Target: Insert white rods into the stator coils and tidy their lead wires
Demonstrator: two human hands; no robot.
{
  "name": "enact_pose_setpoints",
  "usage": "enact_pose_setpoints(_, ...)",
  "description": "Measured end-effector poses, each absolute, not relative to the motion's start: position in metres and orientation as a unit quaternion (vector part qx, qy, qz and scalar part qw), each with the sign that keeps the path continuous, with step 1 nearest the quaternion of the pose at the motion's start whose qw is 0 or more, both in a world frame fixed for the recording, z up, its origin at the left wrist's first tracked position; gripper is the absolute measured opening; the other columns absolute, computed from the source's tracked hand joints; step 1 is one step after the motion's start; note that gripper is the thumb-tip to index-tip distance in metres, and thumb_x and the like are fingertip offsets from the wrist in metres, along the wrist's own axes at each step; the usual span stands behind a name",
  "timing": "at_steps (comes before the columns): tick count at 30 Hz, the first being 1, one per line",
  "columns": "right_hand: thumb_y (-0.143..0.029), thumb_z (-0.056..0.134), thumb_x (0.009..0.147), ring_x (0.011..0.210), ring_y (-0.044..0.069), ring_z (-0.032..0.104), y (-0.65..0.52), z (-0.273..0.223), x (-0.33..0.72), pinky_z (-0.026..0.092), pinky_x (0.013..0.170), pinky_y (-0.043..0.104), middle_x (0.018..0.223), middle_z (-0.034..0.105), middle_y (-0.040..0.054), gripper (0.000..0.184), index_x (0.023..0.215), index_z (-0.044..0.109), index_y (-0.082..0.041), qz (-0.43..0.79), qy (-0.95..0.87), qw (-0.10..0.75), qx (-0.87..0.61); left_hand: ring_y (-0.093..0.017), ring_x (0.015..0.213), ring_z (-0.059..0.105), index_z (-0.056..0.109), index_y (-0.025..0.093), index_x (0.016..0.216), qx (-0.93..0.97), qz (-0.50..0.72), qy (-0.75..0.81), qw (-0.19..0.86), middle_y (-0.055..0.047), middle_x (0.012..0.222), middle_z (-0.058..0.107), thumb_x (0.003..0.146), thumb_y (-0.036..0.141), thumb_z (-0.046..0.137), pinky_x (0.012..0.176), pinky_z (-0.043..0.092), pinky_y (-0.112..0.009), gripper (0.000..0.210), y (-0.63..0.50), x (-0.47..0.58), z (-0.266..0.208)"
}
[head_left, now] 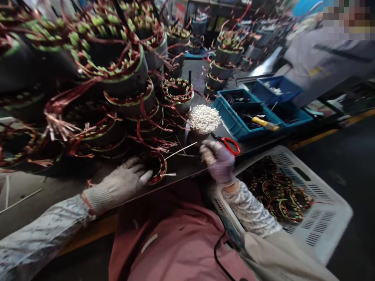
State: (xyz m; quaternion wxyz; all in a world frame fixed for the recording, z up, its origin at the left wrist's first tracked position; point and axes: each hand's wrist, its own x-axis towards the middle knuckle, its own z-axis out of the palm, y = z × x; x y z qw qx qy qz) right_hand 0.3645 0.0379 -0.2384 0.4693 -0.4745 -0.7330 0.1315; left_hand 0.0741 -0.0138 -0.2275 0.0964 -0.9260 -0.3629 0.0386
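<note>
My left hand point(127, 179), in a whitish knit glove, lies against a small wound stator point(159, 168) at the table's front edge. Its fingers reach over the ring's left side, with the thumb along the front. Two white strips stick out of the stator; the longer strip point(181, 150) points toward my right hand. Gloved and smeared by motion, my right hand point(218, 162) is in the air to the right of the stator, its fingers curled together. What they hold, if anything, I cannot make out. Just behind it lie red-handled cutters point(230, 145).
Stacked stators point(125, 93) with copper leads crowd the left and back. A heap of white pieces point(204, 119) sits before a blue divided bin point(240, 128) with a yellow-handled tool point(265, 123). A white crate point(328, 203) of wound rings stands at right. A co-worker point(328, 66) is beyond.
</note>
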Motion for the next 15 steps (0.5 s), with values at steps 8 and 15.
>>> enact_pose_setpoints(8,-0.039,0.053,0.087,0.090,0.024,0.059,0.095,-0.210,0.360,0.048,0.079,0.037,0.096,0.063,0.0124,0.027,0.089,0.069,-0.018,-0.089,-0.776,0.321,-0.536,-0.027,0.111,0.059,0.054,0.017,0.124,-0.915,-0.002,-0.401,0.048,-0.014,0.119,0.064,0.083,0.031,0.057,0.103,0.035,-0.053,0.044,-0.029,0.086,-0.231)
enact_pose_setpoints(15,-0.034,0.059,0.085,0.089,0.021,0.063,0.100,-0.214,0.371,0.050,0.082,0.037,0.094,0.067,0.0114,0.022,0.089,0.070,-0.015,-0.103,-0.749,0.500,-0.422,-0.021,0.108,0.061,0.054,0.022,0.126,-0.923,0.060,-0.377,0.055,-0.011,0.117,0.066,0.091,0.017,0.041,0.087,0.049,-0.034,0.038,-0.032,0.070,-0.226)
